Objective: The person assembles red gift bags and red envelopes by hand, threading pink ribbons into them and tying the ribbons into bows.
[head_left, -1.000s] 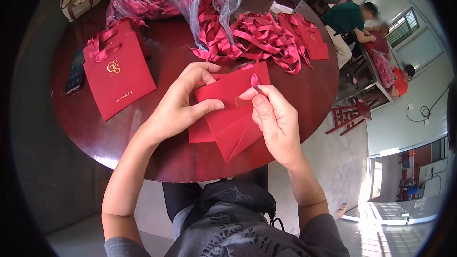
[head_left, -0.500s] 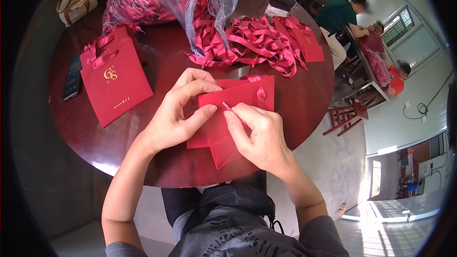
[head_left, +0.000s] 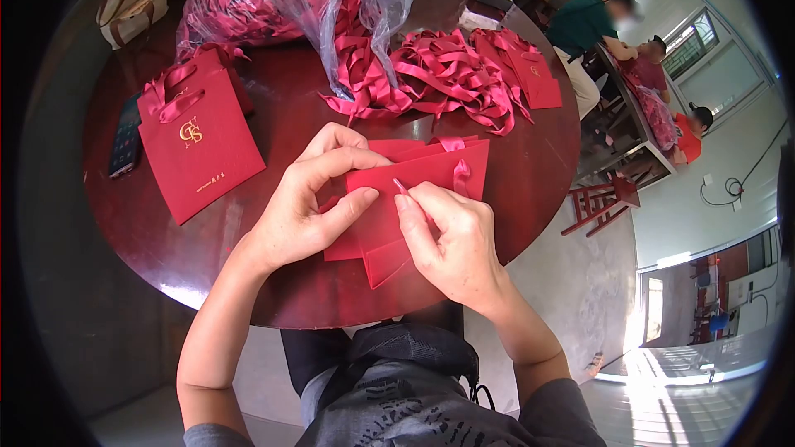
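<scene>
A red paper gift bag [head_left: 381, 223] is tilted in front of me over the table's near half. My left hand [head_left: 310, 199] is closed on its upper left edge, fingers behind the front panel and thumb in front. At the front panel, my right hand [head_left: 451, 236] pinches a thin pinkish tip [head_left: 401, 187], which looks like a ribbon end; the rest of it is hidden by the fingers. A pink ribbon [head_left: 461, 175] comes through the panel near the bag's upper right corner. Another bit of ribbon shows at the rear edge.
A finished-looking red bag [head_left: 203, 145] with ribbon handles lies left, beside a phone [head_left: 126, 136]. Behind are a clear plastic bag of ribbons [head_left: 248, 8], a loose ribbon pile [head_left: 451, 74] and more red bags [head_left: 538, 83]. Several people sit or stand at another table [head_left: 642, 128].
The bag's upper right side has shifted slightly right. Both hands keep nearly the same place and grip, with the pinched tip still at the front panel.
</scene>
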{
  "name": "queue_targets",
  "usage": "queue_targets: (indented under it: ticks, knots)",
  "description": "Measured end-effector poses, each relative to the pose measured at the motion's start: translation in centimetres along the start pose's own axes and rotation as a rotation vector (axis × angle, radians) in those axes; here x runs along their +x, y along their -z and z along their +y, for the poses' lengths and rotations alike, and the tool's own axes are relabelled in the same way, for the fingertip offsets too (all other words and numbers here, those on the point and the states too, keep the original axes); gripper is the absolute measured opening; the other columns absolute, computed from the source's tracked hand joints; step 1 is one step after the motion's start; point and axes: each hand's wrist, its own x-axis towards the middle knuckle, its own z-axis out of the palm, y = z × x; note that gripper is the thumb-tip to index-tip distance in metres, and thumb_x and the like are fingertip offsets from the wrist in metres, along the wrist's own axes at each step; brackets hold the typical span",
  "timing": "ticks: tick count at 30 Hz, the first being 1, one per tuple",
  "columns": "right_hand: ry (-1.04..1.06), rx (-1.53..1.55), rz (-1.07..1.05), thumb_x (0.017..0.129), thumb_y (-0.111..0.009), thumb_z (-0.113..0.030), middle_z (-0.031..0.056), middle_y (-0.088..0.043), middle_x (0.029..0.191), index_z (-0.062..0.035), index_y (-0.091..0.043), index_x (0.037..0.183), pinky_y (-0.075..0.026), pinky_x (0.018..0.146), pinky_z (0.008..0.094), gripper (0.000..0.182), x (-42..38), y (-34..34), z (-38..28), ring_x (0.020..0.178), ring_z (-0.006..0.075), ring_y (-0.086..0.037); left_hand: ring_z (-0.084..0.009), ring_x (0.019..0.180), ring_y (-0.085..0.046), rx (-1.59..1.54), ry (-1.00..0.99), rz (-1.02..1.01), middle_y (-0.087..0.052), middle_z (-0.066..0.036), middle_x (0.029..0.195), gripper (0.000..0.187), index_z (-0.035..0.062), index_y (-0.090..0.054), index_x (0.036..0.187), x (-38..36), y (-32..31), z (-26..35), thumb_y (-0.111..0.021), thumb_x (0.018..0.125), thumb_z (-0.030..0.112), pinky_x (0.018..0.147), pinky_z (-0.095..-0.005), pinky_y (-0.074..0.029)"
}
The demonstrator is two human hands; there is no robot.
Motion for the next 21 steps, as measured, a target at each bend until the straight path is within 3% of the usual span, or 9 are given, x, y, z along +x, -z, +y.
queue_targets:
  ticks: [12, 13, 16, 21]
  knots:
    - [-0.035, -0.012, -0.001, 0.087, -0.06, -0.001, 0.0121, -0.054, 0.06, 0.003, -0.058, 0.078, -0.039, 0.045, 0.0292, 0.01, -0.28, 0.09, -0.08, 0.047, 0.0173, -0.05, -0.0189, 0.102, -0.05, 0.06, -0.018, -0.026, -0.052, -0.008, 0.104, 0.026, 0.002, -0.067, 0.106, 0.08, 0.14, -0.02, -0.068, 0.08, 0.007, 0.093, -0.0305, -0.039]
    - [-0.037, -0.011, -0.004, 0.087, -0.06, -0.001, 0.0121, -0.054, 0.06, 0.003, -0.058, 0.078, -0.039, 0.045, 0.0292, 0.01, -0.3, 0.07, -0.13, 0.047, 0.0173, -0.05, -0.0181, 0.1, -0.051, 0.079, -0.059, -0.028, -0.052, -0.008, 0.103, 0.027, 0.0015, -0.066, 0.106, 0.08, 0.11, 0.0, -0.066, 0.079, 0.002, 0.088, -0.0294, -0.041]
    - [-0.023, -0.015, 0.012, 0.087, -0.06, 0.0, 0.0123, -0.053, 0.059, 0.0026, -0.057, 0.076, -0.038, 0.045, 0.0299, 0.012, -0.18, 0.03, -0.36, 0.046, 0.019, -0.049, -0.0175, 0.097, -0.053, 0.082, -0.083, -0.035, -0.055, -0.008, 0.1, 0.027, 0.0007, -0.067, 0.106, 0.01, 0.1, 0.16, -0.066, 0.079, -0.001, 0.084, -0.0288, -0.043]
    - [0.022, -0.166, 0.009, 0.087, -0.06, -0.002, 0.0141, -0.054, 0.06, 0.0014, -0.053, 0.073, -0.04, 0.045, 0.0346, 0.015, -0.06, -0.1, -0.83, 0.047, 0.0287, -0.052, -0.0179, 0.092, -0.058, 0.099, -0.13, -0.034, -0.061, -0.008, 0.096, 0.028, -0.0001, -0.067, 0.106, -0.01, -0.04, -0.02, -0.068, 0.078, -0.001, 0.082, -0.0292, -0.046]
